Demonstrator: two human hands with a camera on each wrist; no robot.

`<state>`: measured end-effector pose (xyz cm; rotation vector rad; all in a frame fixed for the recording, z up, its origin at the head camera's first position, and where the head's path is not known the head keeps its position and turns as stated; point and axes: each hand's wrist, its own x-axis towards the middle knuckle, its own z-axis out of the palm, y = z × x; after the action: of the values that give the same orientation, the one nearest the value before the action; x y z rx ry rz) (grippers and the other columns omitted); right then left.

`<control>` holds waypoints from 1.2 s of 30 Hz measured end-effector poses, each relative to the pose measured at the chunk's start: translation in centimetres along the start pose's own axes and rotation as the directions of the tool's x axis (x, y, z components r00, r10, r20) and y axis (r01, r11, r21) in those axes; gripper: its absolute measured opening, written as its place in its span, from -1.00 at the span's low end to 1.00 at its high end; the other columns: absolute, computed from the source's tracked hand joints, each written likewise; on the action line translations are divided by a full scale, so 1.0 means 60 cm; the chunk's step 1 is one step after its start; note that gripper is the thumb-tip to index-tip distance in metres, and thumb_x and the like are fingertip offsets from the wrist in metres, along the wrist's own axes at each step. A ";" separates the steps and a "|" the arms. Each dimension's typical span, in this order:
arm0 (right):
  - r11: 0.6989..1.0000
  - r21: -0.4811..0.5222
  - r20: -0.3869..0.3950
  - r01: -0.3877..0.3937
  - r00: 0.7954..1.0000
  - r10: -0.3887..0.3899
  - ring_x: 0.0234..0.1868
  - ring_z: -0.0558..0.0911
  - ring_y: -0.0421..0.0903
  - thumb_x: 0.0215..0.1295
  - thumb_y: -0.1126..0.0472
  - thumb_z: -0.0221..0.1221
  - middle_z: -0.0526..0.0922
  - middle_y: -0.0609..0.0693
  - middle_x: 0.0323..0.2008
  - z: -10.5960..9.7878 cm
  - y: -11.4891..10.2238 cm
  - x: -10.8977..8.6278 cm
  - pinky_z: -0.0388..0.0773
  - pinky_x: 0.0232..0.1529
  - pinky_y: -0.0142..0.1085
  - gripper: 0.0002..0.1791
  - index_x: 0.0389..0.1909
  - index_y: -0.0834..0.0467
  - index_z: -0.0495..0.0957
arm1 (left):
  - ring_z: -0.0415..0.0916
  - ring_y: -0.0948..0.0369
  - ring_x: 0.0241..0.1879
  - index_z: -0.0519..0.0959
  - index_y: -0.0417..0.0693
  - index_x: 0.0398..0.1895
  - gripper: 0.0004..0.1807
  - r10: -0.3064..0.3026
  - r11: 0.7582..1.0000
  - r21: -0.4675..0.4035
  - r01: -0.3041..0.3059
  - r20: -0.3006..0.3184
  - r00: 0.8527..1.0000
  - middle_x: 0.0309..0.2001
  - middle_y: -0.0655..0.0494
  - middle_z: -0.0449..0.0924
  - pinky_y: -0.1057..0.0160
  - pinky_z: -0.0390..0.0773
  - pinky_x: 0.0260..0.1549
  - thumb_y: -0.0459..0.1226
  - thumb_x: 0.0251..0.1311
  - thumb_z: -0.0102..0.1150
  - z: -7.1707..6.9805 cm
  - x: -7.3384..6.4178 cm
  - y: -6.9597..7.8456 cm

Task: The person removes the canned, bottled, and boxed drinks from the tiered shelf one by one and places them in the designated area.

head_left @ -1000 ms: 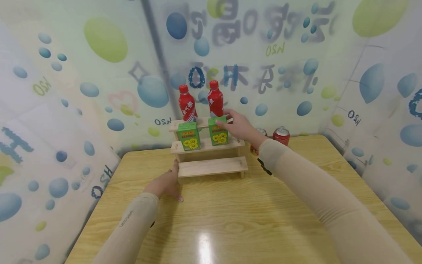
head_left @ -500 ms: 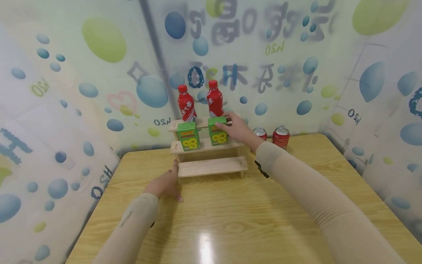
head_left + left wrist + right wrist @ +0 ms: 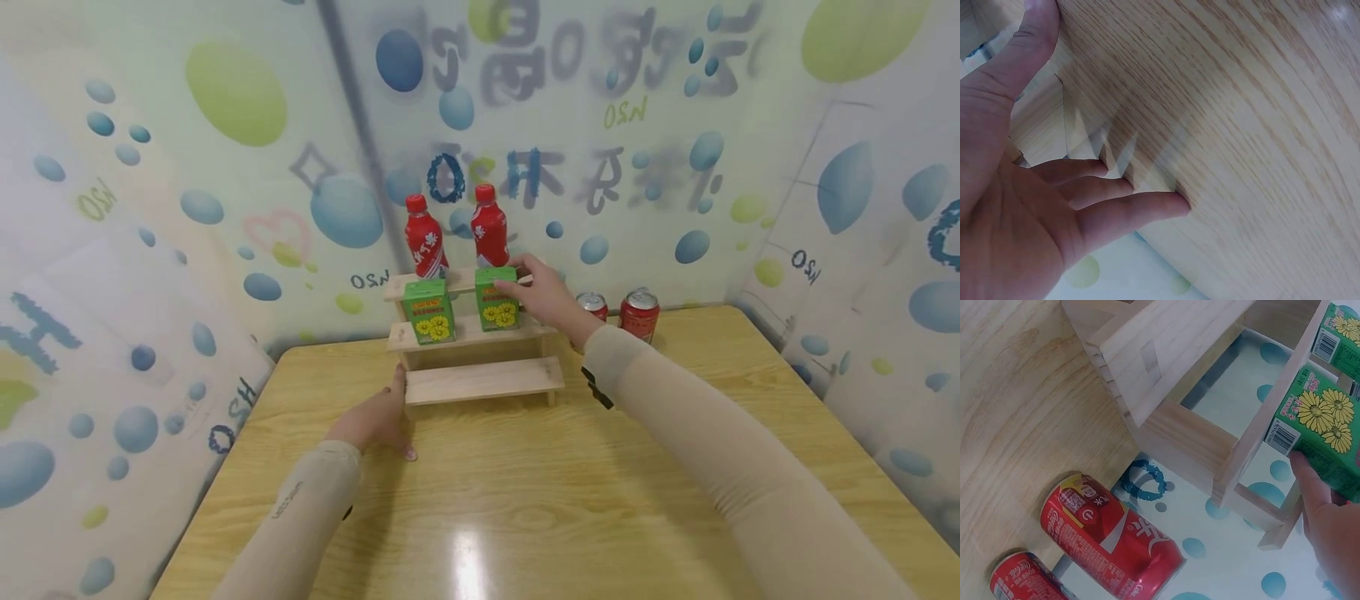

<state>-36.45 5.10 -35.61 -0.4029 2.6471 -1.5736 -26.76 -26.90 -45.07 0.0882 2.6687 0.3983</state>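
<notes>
A three-tier wooden rack (image 3: 483,382) stands on the table. My right hand (image 3: 553,300) pinches the upper right of a green drink carton (image 3: 496,313) on its middle tier, thumb across the front, other fingers behind. In the right wrist view, one finger lies along the lower corner of that carton (image 3: 1325,415), which is printed with yellow flowers. A matching carton (image 3: 431,317) stands to its left. At the rack's left end, my left hand (image 3: 377,417) rests with fingers extended against the rack and table. The left wrist view shows its fingers (image 3: 1138,212) straight and holding nothing.
Two red bottles, one left (image 3: 426,243) and one right (image 3: 491,237), stand on the top tier. Right of the rack are two red cola cans, the nearer one (image 3: 592,306) partly behind my wrist and another (image 3: 639,317) beside it. A patterned wall curtain (image 3: 600,208) rises behind the table.
My right hand and forearm have shifted slightly left, so more of the left can shows. The cartons, bottles and left hand stay essentially in place.
</notes>
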 end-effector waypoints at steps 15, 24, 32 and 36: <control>0.997 0.080 -0.053 0.021 0.998 -0.017 0.33 0.59 0.09 0.51 -0.09 0.30 0.53 0.08 0.41 -0.026 0.011 -0.015 0.71 0.23 0.03 -0.37 0.47 0.07 0.41 | 0.09 -0.39 0.62 -0.64 -0.11 0.69 0.88 0.008 1.000 0.008 -0.008 -0.011 1.000 0.63 -0.59 -0.07 -0.35 0.23 0.56 0.05 -0.35 0.79 0.002 0.001 -0.001; 0.987 0.158 -0.070 -0.011 0.997 0.022 0.42 0.55 0.15 0.53 -0.06 0.28 0.49 0.16 0.45 -0.083 0.015 -0.025 0.71 0.24 0.13 -0.30 0.54 0.14 0.34 | 0.13 -0.38 0.61 -0.62 -0.11 0.70 0.87 0.012 1.000 0.011 -0.012 -0.018 1.000 0.63 -0.59 -0.05 -0.33 0.27 0.55 0.06 -0.36 0.79 0.004 0.005 -0.005; 0.989 0.148 -0.113 -0.012 0.993 0.029 0.46 0.51 0.17 0.55 -0.05 0.25 0.43 0.20 0.49 -0.155 0.022 -0.039 0.70 0.26 0.13 -0.29 0.57 0.14 0.30 | 0.13 -0.39 0.61 -0.62 -0.10 0.70 0.87 0.020 1.000 0.012 -0.019 -0.020 1.000 0.63 -0.59 -0.05 -0.35 0.29 0.52 0.07 -0.35 0.79 0.004 0.003 -0.006; 0.987 0.162 -0.133 -0.019 0.990 0.041 0.48 0.49 0.18 0.55 -0.09 0.23 0.41 0.21 0.50 -0.193 0.028 -0.049 0.68 0.28 0.13 -0.26 0.58 0.14 0.29 | 0.11 -0.39 0.61 -0.61 -0.09 0.70 0.86 0.014 1.000 0.006 -0.013 -0.018 1.000 0.63 -0.58 -0.06 -0.36 0.28 0.53 0.06 -0.34 0.79 0.003 0.001 -0.005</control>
<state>-35.84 16.52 -31.75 -0.2560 2.5807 -1.8510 -26.72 -27.11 -45.34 0.1050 2.6885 0.3970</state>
